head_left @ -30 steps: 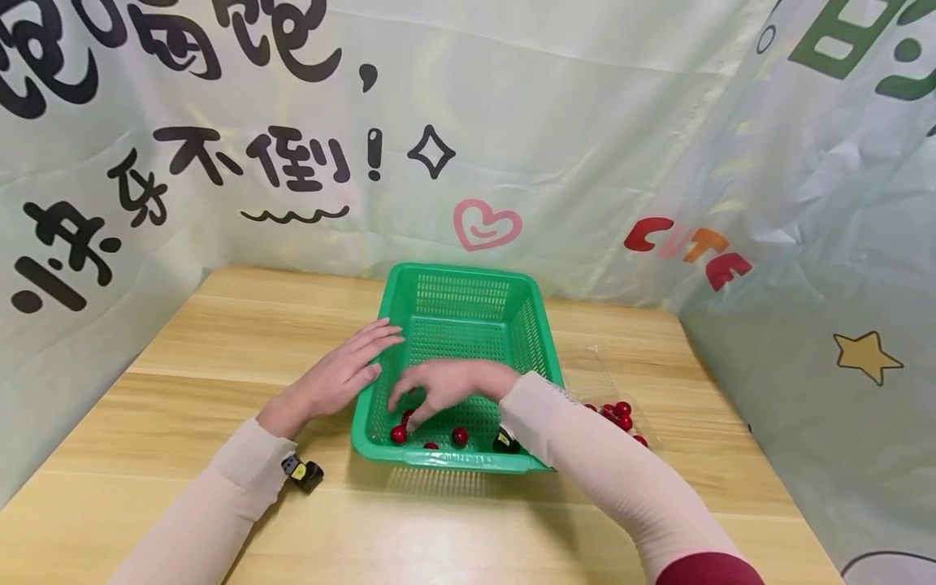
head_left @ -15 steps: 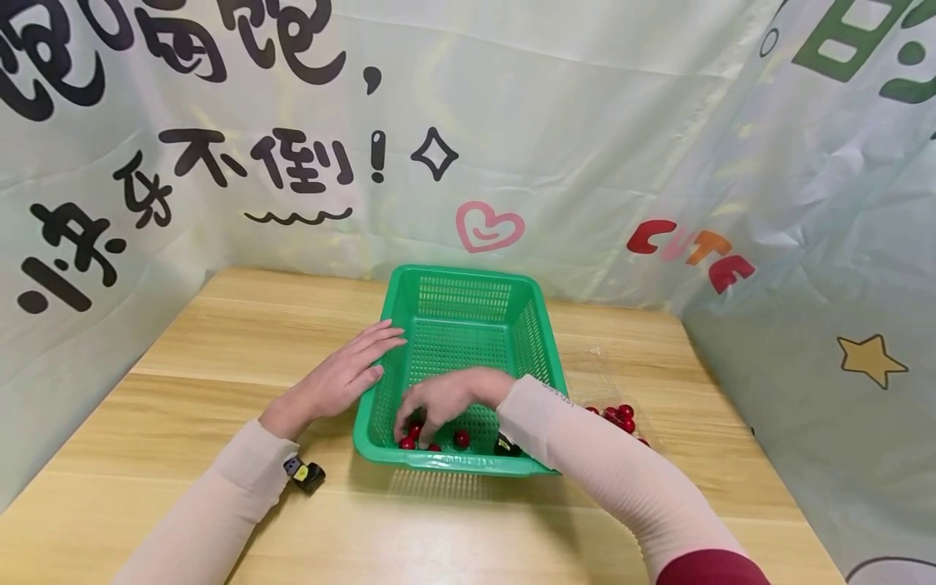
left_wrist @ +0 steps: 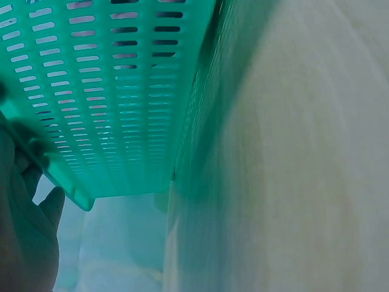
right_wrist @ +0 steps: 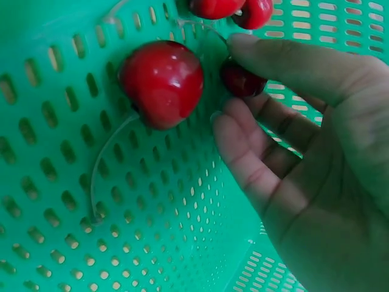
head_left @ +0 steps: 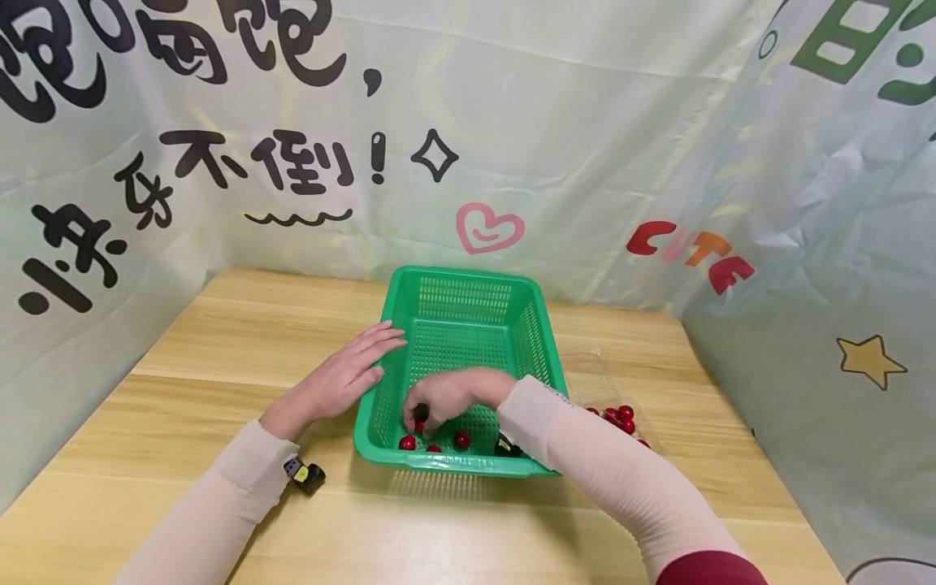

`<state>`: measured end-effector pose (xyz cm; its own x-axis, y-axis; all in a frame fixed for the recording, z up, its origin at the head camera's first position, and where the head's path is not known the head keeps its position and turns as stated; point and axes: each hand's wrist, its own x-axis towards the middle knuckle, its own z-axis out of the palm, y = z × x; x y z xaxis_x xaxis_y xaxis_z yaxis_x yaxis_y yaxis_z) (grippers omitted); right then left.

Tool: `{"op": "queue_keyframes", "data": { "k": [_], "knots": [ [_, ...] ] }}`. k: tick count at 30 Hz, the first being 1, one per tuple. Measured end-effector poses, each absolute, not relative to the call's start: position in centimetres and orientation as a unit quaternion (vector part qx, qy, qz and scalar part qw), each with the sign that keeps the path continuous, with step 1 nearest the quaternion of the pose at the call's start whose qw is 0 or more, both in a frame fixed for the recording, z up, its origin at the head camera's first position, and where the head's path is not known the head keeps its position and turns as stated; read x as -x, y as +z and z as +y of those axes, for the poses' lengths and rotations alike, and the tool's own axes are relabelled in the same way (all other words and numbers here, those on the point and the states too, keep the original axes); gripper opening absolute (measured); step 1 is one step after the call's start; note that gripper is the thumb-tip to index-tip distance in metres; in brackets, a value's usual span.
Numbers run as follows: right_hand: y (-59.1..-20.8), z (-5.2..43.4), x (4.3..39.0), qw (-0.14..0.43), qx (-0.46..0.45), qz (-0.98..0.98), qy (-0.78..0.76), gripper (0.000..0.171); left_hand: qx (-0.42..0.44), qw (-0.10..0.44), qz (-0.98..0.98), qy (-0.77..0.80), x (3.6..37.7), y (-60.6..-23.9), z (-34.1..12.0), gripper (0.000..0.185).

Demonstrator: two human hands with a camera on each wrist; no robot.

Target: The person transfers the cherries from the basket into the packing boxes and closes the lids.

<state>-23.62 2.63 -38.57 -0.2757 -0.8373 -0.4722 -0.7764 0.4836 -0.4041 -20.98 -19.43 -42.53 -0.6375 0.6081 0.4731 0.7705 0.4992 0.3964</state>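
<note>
A green plastic basket (head_left: 468,461) with slotted walls stands mid-table. My left hand (head_left: 336,382) rests on its left rim with fingers fairly straight; the left wrist view shows that hand beside the basket's outer wall. Inside, at the near left, my right hand (head_left: 446,394) pinches a dark red cherry (right_wrist: 242,79) between thumb and fingers, its thin stem showing by the thumb tip. Loose on the basket floor lie other cherries: one cherry (head_left: 407,443) near the corner, another (head_left: 461,439) to the right. A large cherry (right_wrist: 163,85) with a long stem fills the right wrist view's middle.
To the right of the basket, partly behind the right sleeve, is a clear plastic box (head_left: 585,370) holding several cherries (head_left: 625,418). A printed cloth (head_left: 570,146) hangs behind the wooden table (head_left: 278,325). Dark wrist cameras sit on both sleeves.
My right hand has lowered toward the basket's near side, and its fingers have closed on a cherry, lifting it slightly from the others. The left hand stays on the rim.
</note>
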Motion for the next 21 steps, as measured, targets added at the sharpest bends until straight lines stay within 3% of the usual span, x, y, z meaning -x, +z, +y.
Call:
{"op": "queue_keyframes", "data": {
  "k": [14, 21],
  "knots": [
    [-37.4, 3.4, 24.0, 0.264, 0.469, 0.841, -0.052, 0.029, 0.407, 0.148, -0.851, -0.296, 20.9, -42.5, -19.4, 0.044],
    [-36.5, 3.8, 24.2, 0.212, 0.475, 0.852, -0.064, 0.017, 0.405, 0.143, -0.853, -0.297, 20.9, -42.5, -19.4, 0.044]
  ]
}}
